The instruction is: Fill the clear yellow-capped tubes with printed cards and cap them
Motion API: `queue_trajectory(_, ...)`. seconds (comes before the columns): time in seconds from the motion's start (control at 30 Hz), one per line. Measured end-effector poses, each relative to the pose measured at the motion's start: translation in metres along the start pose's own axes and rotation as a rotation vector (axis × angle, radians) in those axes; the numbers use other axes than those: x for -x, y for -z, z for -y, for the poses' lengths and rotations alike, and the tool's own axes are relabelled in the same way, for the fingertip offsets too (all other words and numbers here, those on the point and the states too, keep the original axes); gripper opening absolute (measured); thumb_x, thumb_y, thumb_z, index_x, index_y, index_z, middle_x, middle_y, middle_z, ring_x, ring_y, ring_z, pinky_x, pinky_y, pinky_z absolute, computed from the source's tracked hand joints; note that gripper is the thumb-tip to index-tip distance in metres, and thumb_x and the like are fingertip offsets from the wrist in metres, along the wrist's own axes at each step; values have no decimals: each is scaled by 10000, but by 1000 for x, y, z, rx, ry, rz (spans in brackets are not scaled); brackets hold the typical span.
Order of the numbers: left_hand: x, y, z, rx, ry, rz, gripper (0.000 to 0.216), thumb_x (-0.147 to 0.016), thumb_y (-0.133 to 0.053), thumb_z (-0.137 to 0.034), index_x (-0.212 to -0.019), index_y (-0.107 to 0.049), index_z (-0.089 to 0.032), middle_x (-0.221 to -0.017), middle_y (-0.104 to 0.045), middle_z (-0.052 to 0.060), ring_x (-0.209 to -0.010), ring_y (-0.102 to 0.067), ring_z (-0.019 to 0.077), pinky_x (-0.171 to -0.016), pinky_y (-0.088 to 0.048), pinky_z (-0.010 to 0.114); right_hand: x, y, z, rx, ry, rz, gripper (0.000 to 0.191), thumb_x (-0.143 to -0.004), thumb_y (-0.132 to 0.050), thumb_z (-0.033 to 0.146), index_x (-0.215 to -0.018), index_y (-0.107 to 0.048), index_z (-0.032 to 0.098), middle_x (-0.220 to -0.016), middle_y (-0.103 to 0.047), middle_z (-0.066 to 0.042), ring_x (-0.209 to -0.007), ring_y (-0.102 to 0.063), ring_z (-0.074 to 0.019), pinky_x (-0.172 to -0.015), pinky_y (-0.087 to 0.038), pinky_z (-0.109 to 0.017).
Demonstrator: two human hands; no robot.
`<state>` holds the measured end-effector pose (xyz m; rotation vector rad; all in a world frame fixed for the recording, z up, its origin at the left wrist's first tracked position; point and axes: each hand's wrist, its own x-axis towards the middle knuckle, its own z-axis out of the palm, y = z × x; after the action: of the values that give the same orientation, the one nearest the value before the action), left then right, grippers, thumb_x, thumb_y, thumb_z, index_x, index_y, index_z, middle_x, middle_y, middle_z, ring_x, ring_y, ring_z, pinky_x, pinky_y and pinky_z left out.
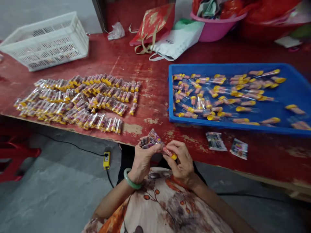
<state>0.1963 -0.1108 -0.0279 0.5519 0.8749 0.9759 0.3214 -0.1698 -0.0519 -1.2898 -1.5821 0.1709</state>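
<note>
Just off the table's front edge, my left hand [143, 158] is closed on several printed plastic wrappers [152, 138], fanned out above the thumb. My right hand [181, 158] pinches a small pink-filled tube with a yellow cap [171, 152], its far end meeting the mouth of a wrapper at my left fingertips. How far the tube sits inside the wrapper I cannot tell. On the right, a blue tray [228, 125] holds many loose yellow-capped tubes [199, 103]. To the left lie rows of wrapped tubes [80, 100].
Two small stacks of wrappers, one left [215, 141] and one right [239, 149], lie before the tray. A white plastic crate [58, 48] stands back left. Behind are a red bag [155, 24], a white bag [177, 42] and a pink basin [213, 27]. A yellow power socket [106, 160] hangs below.
</note>
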Motion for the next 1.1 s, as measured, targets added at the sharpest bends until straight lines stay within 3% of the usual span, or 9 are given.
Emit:
queue_trajectory(0.1, 2, 1, 1, 21, 10, 23, 240, -595, -840, -172, -764, -673, -140, -692, -666, -11, -620, -584, 98, -660, -480, 234, 1, -7, 1, 48, -19, -134, 333, -793, -646, 79, -1089, -541, 189, -986, -579, -78, -879, -598, -182, -763, -530, -326)
queue_trajectory(0.17, 3, 1, 1, 22, 31, 31, 228, -591, -843, -177, -736, -672, -138, -678, -668, -10, -610, -584, 97, -644, -476, 226, -1, -10, 1, 30, -12, -139, 336, -778, -670, 76, -1067, -540, 188, -974, -592, -71, -871, -608, -177, -760, -528, -312)
queue_trajectory(0.37, 1, 8, -6, 16, 125, 49, 241, -605, -843, -232, -752, -689, -120, -702, -678, 17, -627, -603, 113, -644, -486, 238, -6, 2, -2, -117, 39, 98, 422, -800, -696, 195, -1191, -542, 165, -1100, -572, -123, -992, -589, -219, -830, -520, -349)
queue_trajectory(0.47, -1, 11, -9, 56, 157, 67, 299, -603, -848, -232, -850, -707, -138, -780, -700, 20, -674, -624, 120, -694, -500, 250, -4, 9, -2, -165, -16, 176, 414, -835, -625, 147, -1238, -538, 185, -1162, -552, -125, -1059, -565, -232, -871, -504, -375)
queue_trajectory(0.63, -1, 12, -11, 34, 250, 153, 295, -581, -862, -236, -799, -701, -117, -737, -688, 24, -639, -608, 115, -656, -485, 238, -8, 7, 2, -175, -106, 48, 465, -732, -722, 113, -1156, -562, 219, -1092, -558, -68, -760, -554, -132, -677, -514, -282)
queue_trajectory(0.77, 2, 13, -9, -6, 313, 240, 344, -570, -866, -249, -846, -711, -115, -784, -695, 43, -674, -620, 140, -674, -489, 264, -16, 6, 4, -261, -206, 33, 445, -708, -721, 99, -1106, -575, 234, -1080, -544, -50, -716, -509, -116, -601, -477, -255)
queue_trajectory(1.1, 6, 13, -12, -45, 330, 252, 344, -514, -885, -259, -767, -704, -112, -705, -667, 19, -615, -582, 118, -647, -471, 252, -26, 8, 16, -300, -281, 61, 248, -721, -687, 106, -941, -625, 203, -967, -567, -43, -669, -515, -108, -529, -448, -222)
